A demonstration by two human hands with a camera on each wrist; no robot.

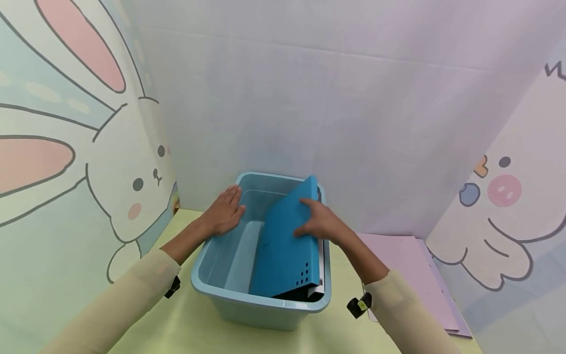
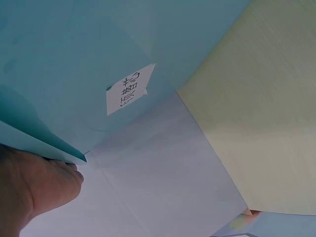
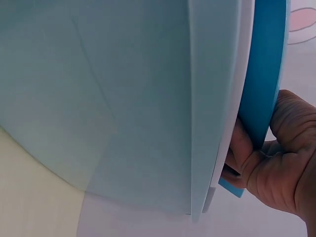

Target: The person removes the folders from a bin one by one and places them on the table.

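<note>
A light blue plastic bin (image 1: 265, 296) holds a blue binder (image 1: 283, 246), which leans at a tilt toward the right wall. My right hand (image 1: 325, 223) grips the binder's upper edge, thumb on its broad face. In the right wrist view, the fingers of that hand (image 3: 281, 158) go round behind the blue cover (image 3: 264, 64), between it and the bin's rim. White and black edges of something show beside the binder, mostly hidden. My left hand (image 1: 225, 211) rests on the bin's left rim with its fingers straight.
Pink and lilac flat sheets or folders (image 1: 402, 275) lie to the right on the pale yellow table (image 1: 177, 319). A white label (image 2: 131, 89) with handwriting is on the bin's outer side. Cloth walls (image 1: 309, 108) with cartoon animals enclose the table.
</note>
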